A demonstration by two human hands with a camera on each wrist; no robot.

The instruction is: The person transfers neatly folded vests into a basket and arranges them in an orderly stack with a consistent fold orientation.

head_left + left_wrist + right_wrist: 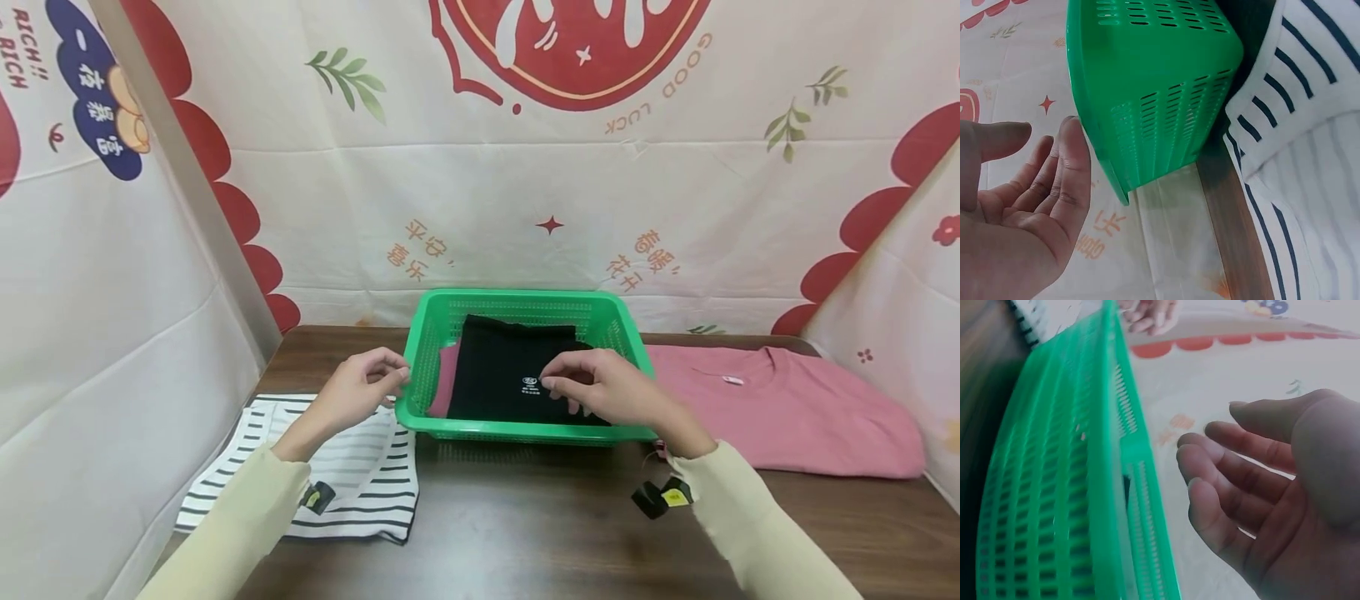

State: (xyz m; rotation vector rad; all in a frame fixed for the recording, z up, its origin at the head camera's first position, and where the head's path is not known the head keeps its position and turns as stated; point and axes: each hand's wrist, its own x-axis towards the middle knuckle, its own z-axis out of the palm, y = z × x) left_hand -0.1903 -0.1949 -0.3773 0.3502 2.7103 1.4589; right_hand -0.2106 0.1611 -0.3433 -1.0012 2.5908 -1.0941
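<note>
A green plastic basket (pixel 525 430) stands on the table against the backdrop. Inside it lies a folded black garment (pixel 491 367) with small white print, over a folded pink cloth (pixel 446 379) that shows at the left. My left hand (pixel 360 387) is at the basket's left rim, thumb and fingers apart and loosely bent. In the left wrist view its fingertips come close to the rim; whether they touch cannot be told. Over the right part of the basket hovers my right hand (pixel 600 385), fingers loosely bent and holding nothing, as the right wrist view also shows.
A white garment with dark stripes (pixel 367 492) lies on the table at the left, partly under my left forearm. To the right lies a pink T-shirt (pixel 780 408), spread beside the basket. Printed cloth (pixel 480 192) hangs behind and along both sides of the brown table (pixel 517 517).
</note>
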